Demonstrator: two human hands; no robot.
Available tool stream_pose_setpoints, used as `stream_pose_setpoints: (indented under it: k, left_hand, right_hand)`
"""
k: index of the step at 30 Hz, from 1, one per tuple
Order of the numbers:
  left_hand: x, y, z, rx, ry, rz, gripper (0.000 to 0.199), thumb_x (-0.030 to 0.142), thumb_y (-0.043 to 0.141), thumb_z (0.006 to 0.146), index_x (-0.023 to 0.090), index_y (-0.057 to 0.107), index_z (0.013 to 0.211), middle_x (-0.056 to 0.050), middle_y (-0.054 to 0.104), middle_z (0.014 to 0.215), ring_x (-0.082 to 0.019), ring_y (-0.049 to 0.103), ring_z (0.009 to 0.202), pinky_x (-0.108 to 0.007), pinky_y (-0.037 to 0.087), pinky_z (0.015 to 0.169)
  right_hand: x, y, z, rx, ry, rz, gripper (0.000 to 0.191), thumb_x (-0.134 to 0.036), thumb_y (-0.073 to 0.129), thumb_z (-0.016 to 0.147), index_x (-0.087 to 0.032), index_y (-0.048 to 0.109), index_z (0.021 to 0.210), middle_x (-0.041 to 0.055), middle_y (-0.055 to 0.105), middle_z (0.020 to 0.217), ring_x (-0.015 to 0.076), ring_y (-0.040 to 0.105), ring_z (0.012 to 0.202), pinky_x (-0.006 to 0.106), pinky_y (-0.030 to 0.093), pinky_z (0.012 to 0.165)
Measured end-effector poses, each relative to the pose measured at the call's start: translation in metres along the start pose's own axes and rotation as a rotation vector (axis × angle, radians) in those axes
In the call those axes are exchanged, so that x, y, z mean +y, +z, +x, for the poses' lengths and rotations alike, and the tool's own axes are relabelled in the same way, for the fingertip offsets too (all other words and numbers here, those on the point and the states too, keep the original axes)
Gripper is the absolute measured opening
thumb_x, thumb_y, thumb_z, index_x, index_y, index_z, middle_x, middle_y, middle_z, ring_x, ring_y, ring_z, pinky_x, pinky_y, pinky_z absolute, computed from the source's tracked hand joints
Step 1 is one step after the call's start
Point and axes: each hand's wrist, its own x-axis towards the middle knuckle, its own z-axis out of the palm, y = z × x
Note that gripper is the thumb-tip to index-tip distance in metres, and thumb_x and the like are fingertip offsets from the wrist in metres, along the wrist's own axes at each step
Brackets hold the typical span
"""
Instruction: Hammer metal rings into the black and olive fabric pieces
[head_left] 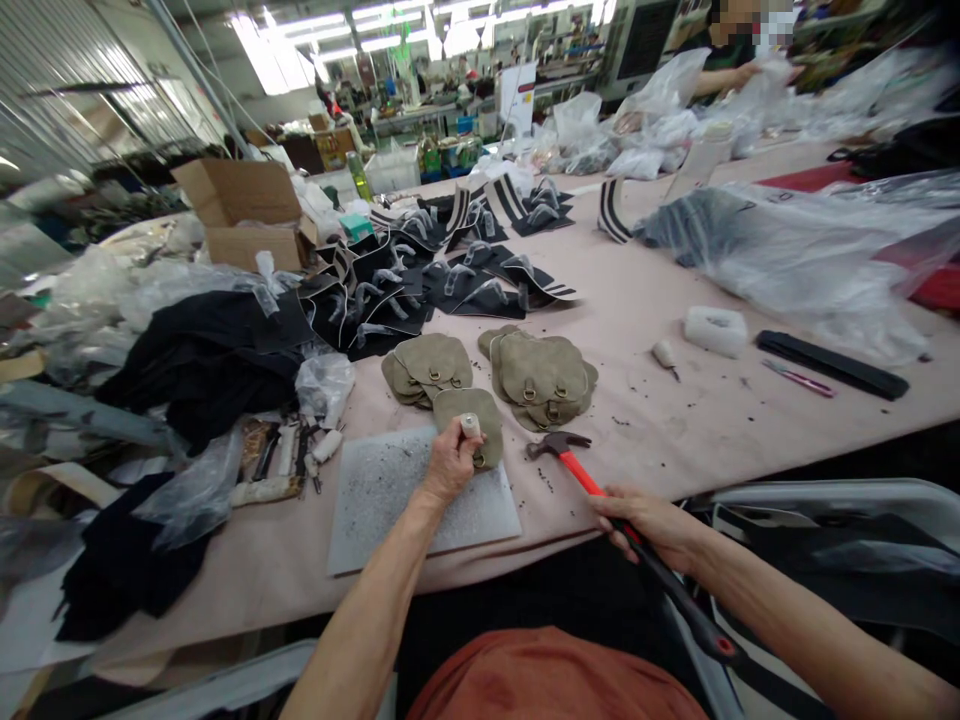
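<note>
- A rust-coloured shirt front [555, 678] is nearest the camera, below and between the hands.
- The olive fabric flap [452, 404] lies directly under and just beyond the left hand [447, 464], which is much the nearer hand; its longer axis appears to run away from the person, leaning slightly left.
- The flap looks flat, with rounded corners, pale edging and a small brass-coloured buckle at its near end.
- The left hand's fingers are closed round a stubby, pale-wrapped hand tool [470, 424], round end up; its lower end is hidden, so contact with the flap cannot be told.
- The right hand [646, 520] grips a red-and-black claw hammer [581, 472], whose handle slants from past the wrist up to a head lying right of the left hand, well apart from the pale tool.
- Under the left hand is a speckled grey-white board [476, 520], partly bearing the flap.
- Beyond the hands sit a left flap stack [429, 362] and a right flap stack [544, 372].
- Farther out are black pieces with striped straps [469, 285].
</note>
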Motion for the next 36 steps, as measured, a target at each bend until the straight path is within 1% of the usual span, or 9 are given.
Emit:
stream_pose_setpoints:
  k: [3,8,10,14,16,22,28,33,36]
  left_hand:
    - [-0.003,0.002,-0.002,-0.026,0.018,0.024,0.015,0.021,0.055,0.089,0.021,0.057,0.103,-0.004,0.075,0.09,-0.02,0.071,0.082,-0.03,0.054,0.077]
    - [-0.008,0.003,-0.003,-0.004,0.014,0.022,0.016,0.023,0.054,0.091,0.021,0.056,0.107,-0.004,0.076,0.09,-0.019,0.072,0.083,-0.03,0.054,0.078]
    - [-0.008,0.003,-0.003,-0.006,0.025,0.025,0.017,0.021,0.054,0.09,0.021,0.056,0.108,-0.004,0.076,0.09,-0.019,0.072,0.083,-0.03,0.054,0.078]
    - [-0.006,0.002,-0.003,-0.005,0.027,0.047,0.014,0.021,0.054,0.09,0.021,0.057,0.103,-0.004,0.076,0.088,-0.019,0.072,0.081,-0.03,0.055,0.075]
    - [-0.005,0.002,-0.003,-0.006,0.022,0.049,0.013,0.021,0.055,0.09,0.021,0.057,0.103,-0.005,0.076,0.088,-0.02,0.072,0.081,-0.031,0.055,0.076]
    - [-0.004,0.003,-0.003,-0.009,0.006,0.047,0.017,0.019,0.054,0.089,0.021,0.057,0.106,-0.006,0.077,0.091,-0.02,0.073,0.085,-0.032,0.056,0.079]
    - [-0.005,0.001,-0.003,-0.007,0.01,0.066,0.007,0.022,0.055,0.089,0.021,0.058,0.096,-0.006,0.076,0.088,-0.02,0.072,0.078,-0.03,0.055,0.072]
    - [-0.005,0.001,-0.003,-0.01,0.006,0.074,0.011,0.021,0.056,0.088,0.021,0.059,0.099,-0.006,0.077,0.092,-0.02,0.072,0.083,-0.031,0.055,0.077]
    - [-0.006,0.0,-0.003,-0.006,-0.009,0.063,0.013,0.021,0.056,0.088,0.021,0.059,0.1,-0.005,0.076,0.09,-0.02,0.071,0.082,-0.03,0.055,0.076]
  right_hand:
    - [-0.025,0.01,-0.017,-0.082,-0.013,0.161,0.019,-0.036,0.048,0.088,-0.023,0.041,0.077,-0.0077,0.039,0.059,0.0068,0.027,0.04,0.022,0.027,0.039]
    - [-0.089,0.014,-0.039,0.474,-0.683,-0.346,0.03,-0.047,0.043,0.093,-0.023,0.045,0.076,-0.003,0.045,0.058,0.0117,0.04,0.05,0.025,0.028,0.051]
    - [-0.107,0.016,-0.04,0.629,-0.825,-0.567,0.029,-0.045,0.039,0.096,-0.022,0.048,0.081,-0.0001,0.051,0.061,0.0136,0.043,0.052,0.027,0.026,0.054]
    - [-0.121,0.018,-0.039,0.486,-0.756,-1.037,0.021,-0.033,0.043,0.098,-0.02,0.053,0.085,0.0042,0.06,0.063,0.0146,0.046,0.048,0.03,0.019,0.051]
    - [-0.127,0.014,-0.044,0.451,-0.747,-1.117,0.02,-0.032,0.044,0.098,-0.02,0.053,0.085,0.0043,0.061,0.062,0.0148,0.046,0.047,0.03,0.018,0.051]
    - [-0.137,0.014,-0.058,0.826,-0.966,-0.809,0.032,-0.037,0.028,0.105,-0.021,0.051,0.089,0.0028,0.058,0.063,0.0152,0.049,0.051,0.027,0.029,0.053]
    - [-0.125,0.023,-0.043,0.389,-0.758,-1.184,0.02,-0.029,0.042,0.1,-0.02,0.051,0.086,0.0022,0.059,0.063,0.013,0.048,0.048,0.029,0.02,0.05]
    - [-0.144,0.014,-0.056,0.77,-0.922,-0.747,0.031,-0.037,0.03,0.104,-0.021,0.05,0.089,0.0015,0.058,0.064,0.0144,0.05,0.052,0.027,0.028,0.053]
    - [-0.136,0.017,-0.05,0.703,-0.846,-0.838,0.031,-0.035,0.029,0.104,-0.021,0.051,0.087,0.0031,0.059,0.063,0.0158,0.051,0.051,0.028,0.026,0.052]
